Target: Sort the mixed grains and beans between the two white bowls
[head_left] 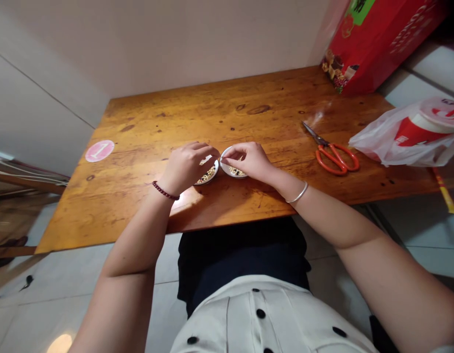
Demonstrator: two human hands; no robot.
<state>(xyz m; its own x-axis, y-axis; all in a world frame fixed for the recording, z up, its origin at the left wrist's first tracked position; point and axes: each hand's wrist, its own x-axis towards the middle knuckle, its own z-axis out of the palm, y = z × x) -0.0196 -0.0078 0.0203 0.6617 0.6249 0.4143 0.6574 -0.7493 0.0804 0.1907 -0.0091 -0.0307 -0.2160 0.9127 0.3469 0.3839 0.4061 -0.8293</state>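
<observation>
Two small white dishes stand side by side on the wooden table, rims close together. Pale and dark beans lie in the left dish (211, 179) and in the right dish (228, 171). My left hand (192, 164), a dark bead bracelet at its wrist, is over the left dish with its fingers bent together toward the dish's right side. Above the right dish, my right hand (249, 158) has thumb and forefinger pinched near the rim; a silver bangle circles that arm. Whatever either set of fingertips holds is too small or hidden to make out.
Orange-handled scissors (335, 156) lie to the right on the table (168, 120). Beyond them are a bagged red and white cup (420, 130) and a red box (381, 44). A pink round sticker (99, 151) marks the left side.
</observation>
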